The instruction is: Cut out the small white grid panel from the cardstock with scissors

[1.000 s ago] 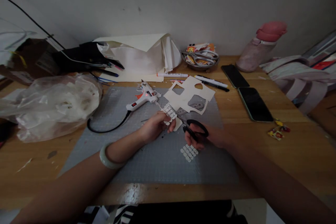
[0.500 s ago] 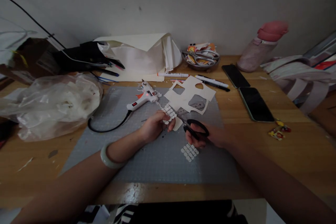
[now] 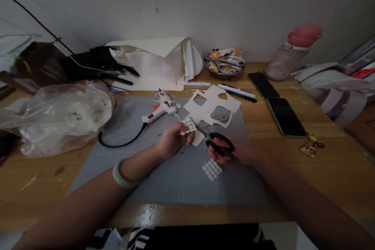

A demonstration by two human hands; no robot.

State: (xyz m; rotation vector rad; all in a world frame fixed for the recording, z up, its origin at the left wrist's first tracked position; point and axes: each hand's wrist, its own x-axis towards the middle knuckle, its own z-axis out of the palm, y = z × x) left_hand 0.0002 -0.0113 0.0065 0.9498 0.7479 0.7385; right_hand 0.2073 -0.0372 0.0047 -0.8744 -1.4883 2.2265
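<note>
Between the thumb and fingers of my left hand (image 3: 172,140) is a small white paper piece (image 3: 189,124) marked with dark rounded outlines like scales. My right hand (image 3: 224,152) grips black-handled scissors (image 3: 218,143), its fingers through the loops. The scissor blades point up and left and meet the held piece at its right edge. Below my right hand, a similar white scale-patterned piece (image 3: 212,169) lies on the grey cutting mat (image 3: 175,183). A white glue gun (image 3: 161,111) rests on the mat beyond my left hand, and a white sheet with cut-out holes (image 3: 208,105) lies beyond the scissors.
Several markers (image 3: 237,91) lie behind the cut sheet, before a bowl (image 3: 225,64) with scissors and wrappers. Two phones (image 3: 285,116) and a pink bottle (image 3: 288,56) stand to the right. A plastic bag (image 3: 70,119) fills the left. The glue gun's black cord (image 3: 121,146) curves across the mat.
The paper piece in my left hand has tilted to lie flatter. My right hand and the scissors have shifted very slightly right. Everything else stays in place.
</note>
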